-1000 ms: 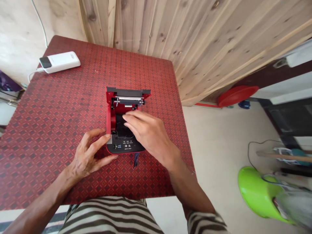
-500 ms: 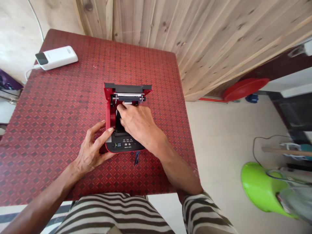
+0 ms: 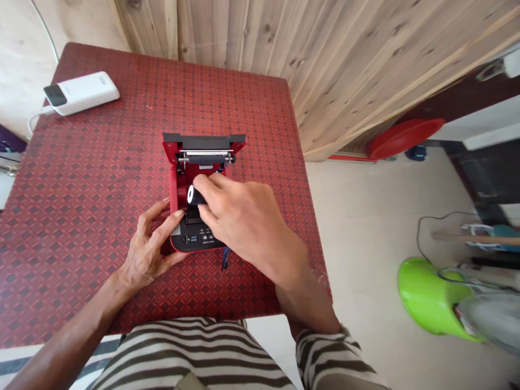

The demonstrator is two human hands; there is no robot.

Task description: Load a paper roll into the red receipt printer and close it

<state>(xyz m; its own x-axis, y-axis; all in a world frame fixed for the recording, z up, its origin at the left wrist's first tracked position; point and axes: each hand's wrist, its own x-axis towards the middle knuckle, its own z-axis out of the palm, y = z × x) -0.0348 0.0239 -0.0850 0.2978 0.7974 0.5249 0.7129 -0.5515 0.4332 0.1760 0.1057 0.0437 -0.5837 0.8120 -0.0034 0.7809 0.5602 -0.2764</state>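
A table (image 3: 101, 173) covered in a red, dark-checked pattern is filling most of the view, its far edge running along a knotty plank wall (image 3: 235, 38), while a pale floor (image 3: 357, 206) is showing to the right. On that floor a green tub (image 3: 424, 298) is standing near the lower right, and a red disc (image 3: 406, 138) is leaning near the foot of the planks. A white power bank (image 3: 83, 93) with a dark end panel is lying at the table's far left corner, a white cable (image 3: 36, 116) running from it. The device (image 3: 195, 245), red and black, is sitting on the table in front of the person, its lid (image 3: 205, 142) standing raised. The left hand (image 3: 144, 249) is half curled, holding the device's near left corner between thumb and fingers. The right hand (image 3: 252, 216) is closing its fingertips on a dark roll (image 3: 195, 195), whose white end is facing left over the device's bay. White print is marking the front panel beside a small bluish label, but the lettering is too small to read; the faint grey marks on the power bank are also staying illegible.
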